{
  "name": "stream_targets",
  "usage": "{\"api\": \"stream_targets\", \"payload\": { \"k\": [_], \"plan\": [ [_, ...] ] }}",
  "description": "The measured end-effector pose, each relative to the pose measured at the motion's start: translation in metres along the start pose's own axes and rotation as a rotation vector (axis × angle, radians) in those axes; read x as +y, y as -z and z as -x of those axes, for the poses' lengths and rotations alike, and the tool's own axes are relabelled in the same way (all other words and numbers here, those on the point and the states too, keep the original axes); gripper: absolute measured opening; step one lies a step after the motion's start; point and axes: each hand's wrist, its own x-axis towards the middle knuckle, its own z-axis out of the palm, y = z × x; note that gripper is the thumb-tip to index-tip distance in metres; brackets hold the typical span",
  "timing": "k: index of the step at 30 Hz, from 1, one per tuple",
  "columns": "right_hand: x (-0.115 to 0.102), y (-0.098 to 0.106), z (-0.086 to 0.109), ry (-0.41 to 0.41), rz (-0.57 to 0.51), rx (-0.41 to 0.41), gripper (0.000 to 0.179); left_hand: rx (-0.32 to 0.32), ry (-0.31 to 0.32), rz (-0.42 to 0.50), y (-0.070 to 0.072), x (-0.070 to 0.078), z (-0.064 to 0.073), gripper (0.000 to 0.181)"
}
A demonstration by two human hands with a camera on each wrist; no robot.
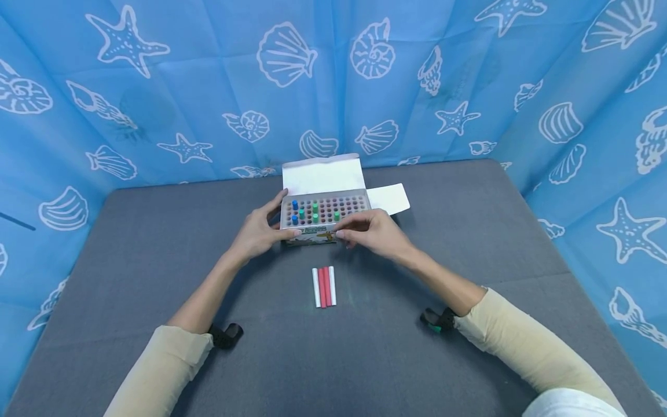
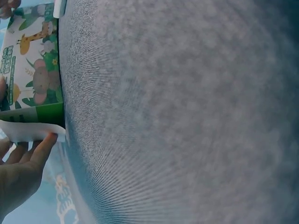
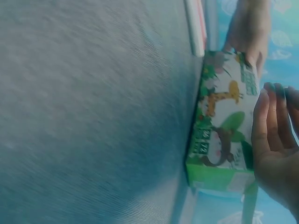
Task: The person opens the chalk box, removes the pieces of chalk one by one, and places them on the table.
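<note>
A printed cardboard chalk box [image 1: 312, 230] stands with its lid raised, its tray full of small round holes. A few blue chalks [image 1: 294, 205] and green chalks [image 1: 315, 207] stick up from the tray. My left hand [image 1: 257, 231] grips the box's left end, thumb along the front and fingers by the white side flap [image 2: 30, 130]. At the right front edge is my right hand [image 1: 372, 231], its fingertips close below one upright green chalk [image 1: 336, 216]. In the right wrist view its fingers are extended beside the box top, with nothing visible between them.
Two white chalks [image 1: 316, 288] and two red chalks [image 1: 322, 288] lie side by side on the grey tablecloth [image 1: 333, 359] in front of the box. The open lid [image 1: 324, 175] leans toward the blue shell-patterned curtain [image 1: 323, 87]. A white flap [image 1: 388, 198] juts out right.
</note>
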Motion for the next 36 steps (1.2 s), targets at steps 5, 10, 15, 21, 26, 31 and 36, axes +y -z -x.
{"api": "stream_targets", "payload": {
  "k": [5, 10, 15, 21, 26, 31, 36],
  "plan": [
    [-0.006, 0.008, -0.005, 0.048, 0.073, 0.027, 0.014, -0.016, 0.001, -0.007, 0.001, 0.001, -0.001, 0.096],
    [-0.007, 0.015, -0.011, 0.06, 0.068, 0.039, 0.017, -0.028, 0.005, -0.01, 0.002, 0.002, 0.0, 0.095],
    [-0.009, 0.019, -0.017, 0.06, 0.074, 0.056, 0.017, -0.034, 0.006, 0.004, 0.002, 0.002, 0.0, 0.096],
    [-0.007, 0.021, -0.026, 0.068, 0.129, 0.067, 0.017, -0.031, 0.014, 0.009, 0.005, 0.004, 0.0, 0.096],
    [-0.002, 0.02, -0.033, 0.056, 0.183, 0.062, 0.016, -0.032, 0.021, 0.0, 0.007, 0.005, 0.001, 0.097],
    [-0.001, 0.019, -0.036, 0.019, 0.244, 0.051, 0.018, -0.035, 0.019, 0.019, 0.008, 0.005, 0.001, 0.097],
    [0.0, 0.019, -0.038, -0.024, 0.275, 0.001, 0.02, -0.036, 0.02, 0.033, 0.007, 0.004, 0.002, 0.098]
  ]
}}
